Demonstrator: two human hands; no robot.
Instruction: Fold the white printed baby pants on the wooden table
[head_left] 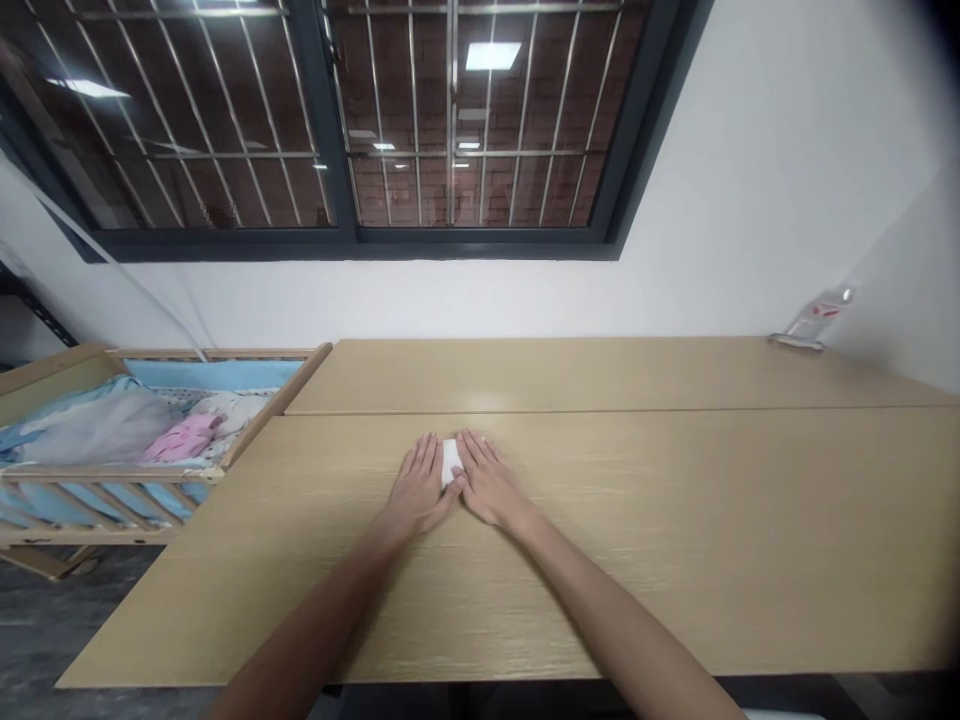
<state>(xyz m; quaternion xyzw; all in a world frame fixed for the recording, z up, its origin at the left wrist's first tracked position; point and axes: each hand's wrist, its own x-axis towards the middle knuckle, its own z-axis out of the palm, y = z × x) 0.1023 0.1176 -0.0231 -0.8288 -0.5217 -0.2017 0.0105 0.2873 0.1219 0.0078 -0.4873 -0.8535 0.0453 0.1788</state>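
- Most of the small white cloth (pixel 451 462) is hidden: only a narrow strip shows between the two hands, so its full shape and size cannot be made out.
- The left hand (pixel 417 487) lies flat on the table, fingers stretched out together and pointing away from the person, pressing on the cloth's left part; nothing is gripped.
- The right hand (pixel 487 483) lies the same way, palm down, fingers straight and close together, covering the cloth's right part; the thumbs meet just below the visible strip.
- Both forearms run out of view at the bottom edge.
- The table (pixel 675 560) is bare wood all around the fingers, with wide open room to either side and beyond the fingertips up to a seam (pixel 600 411) where a second tabletop begins.
- Far beyond the right fingers, near the wall, stands a small clear stand (pixel 810 325); its details are too small to read.
- Well left of the left fingers, past the table's edge, a wooden crib (pixel 142 440) holds bedding and a pink garment (pixel 184 437), partly cut off.
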